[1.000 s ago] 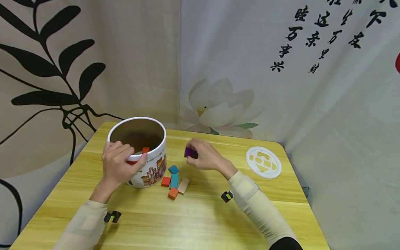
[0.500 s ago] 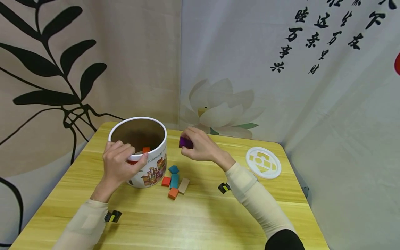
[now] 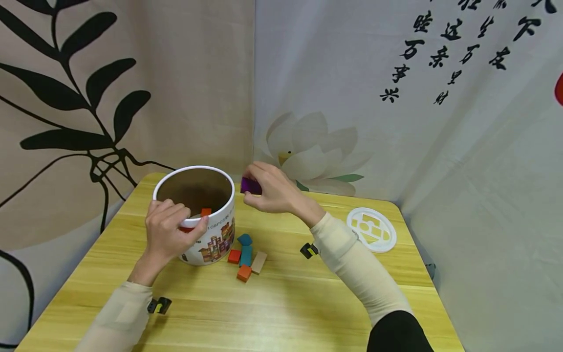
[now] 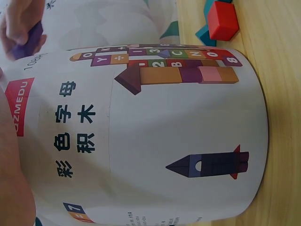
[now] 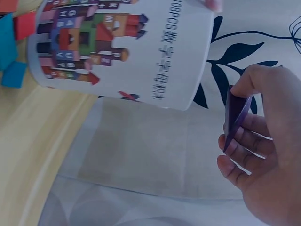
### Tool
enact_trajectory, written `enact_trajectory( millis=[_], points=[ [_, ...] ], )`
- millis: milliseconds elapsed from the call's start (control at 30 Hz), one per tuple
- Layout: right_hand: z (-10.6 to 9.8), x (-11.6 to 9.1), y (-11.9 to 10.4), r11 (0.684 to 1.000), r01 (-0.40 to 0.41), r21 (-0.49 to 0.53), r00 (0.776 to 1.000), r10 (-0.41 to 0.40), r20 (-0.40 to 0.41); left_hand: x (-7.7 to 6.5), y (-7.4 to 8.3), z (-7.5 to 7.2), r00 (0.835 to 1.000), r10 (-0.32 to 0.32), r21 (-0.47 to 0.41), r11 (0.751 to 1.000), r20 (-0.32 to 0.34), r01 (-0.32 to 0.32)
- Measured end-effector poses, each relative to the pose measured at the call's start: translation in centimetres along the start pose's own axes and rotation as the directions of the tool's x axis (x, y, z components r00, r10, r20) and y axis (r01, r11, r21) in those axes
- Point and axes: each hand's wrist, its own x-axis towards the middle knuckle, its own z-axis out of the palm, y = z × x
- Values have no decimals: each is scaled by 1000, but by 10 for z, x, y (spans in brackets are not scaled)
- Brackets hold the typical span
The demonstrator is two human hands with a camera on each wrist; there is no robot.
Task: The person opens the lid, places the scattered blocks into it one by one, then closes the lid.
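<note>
A white printed bucket stands on the left of the table, with an orange-red block visible inside. My left hand grips its near rim, thumb outside. To the right of the bucket and about rim height, my right hand pinches a purple block. In the right wrist view that purple block looks triangular, held between thumb and fingers. Near the bucket's base lie a blue block, another blue block, a red block, an orange block and a plain wooden block.
A round white lid with shaped cut-outs lies at the right of the wooden table. Behind the table hangs a pale curtain with printed characters, a flower and dark leaves.
My right hand has moved up and to the left with the purple block, nearer the bucket's rim. My left hand keeps its grip on the rim, and the loose blocks have stayed put.
</note>
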Motion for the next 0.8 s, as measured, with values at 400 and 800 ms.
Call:
enact_trajectory(
  millis=[400,800],
  points=[
    [-13,39,-17,1000,5,24,1000,-5,0,-1,-1,0,1000,5,-4,1000,0,-5],
    [-1,75,-35,999,-13,44,998,10,64,-1,-1,-1,1000,17,-4,1000,7,-17]
  ],
)
